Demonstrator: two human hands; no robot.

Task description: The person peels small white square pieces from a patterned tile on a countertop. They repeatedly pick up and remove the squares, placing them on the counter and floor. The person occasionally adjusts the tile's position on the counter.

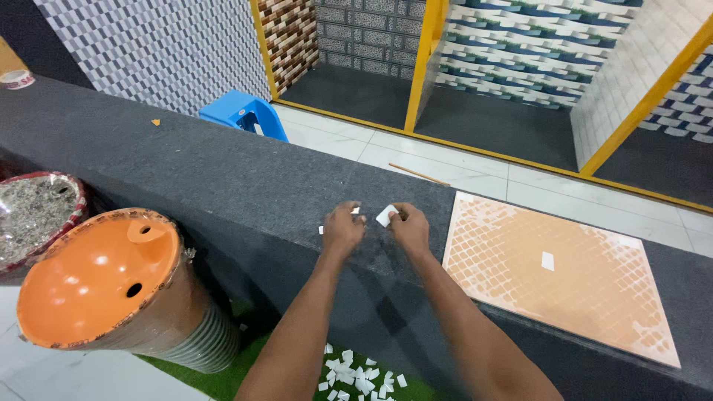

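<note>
Grip, right hand (410, 226): fingers pinched narrow on a small white paper piece (385, 215), held just above the counter.
Grip, left hand (343, 229): fingers curled close, fingertips at a second white scrap (356, 211); whether it is truly pinched or only touched, I cannot tell.
Hands: close together, nearly meeting, at the middle of the dark grey stone counter (186, 163).
Loose scrap: one tiny white bit (321, 230) lies on the counter at 9 o'clock of the left hand.
Tile: an orange back-side tile (594, 297) with a scale pattern lies flat at 3 o'clock of the right hand, near it; a white sticker (548, 261) sits near its middle.
Floor litter: a heap of white paper pieces (356, 377) lies on green turf at 6 o'clock, below the forearms.
Basins: an orange wash basin (96, 278) leans at 8 o'clock; a speckled basin (33, 215) with a red rim stands at 9 o'clock.
Stool: a blue plastic stool (241, 113) stands beyond the counter at 11 o'clock.
</note>
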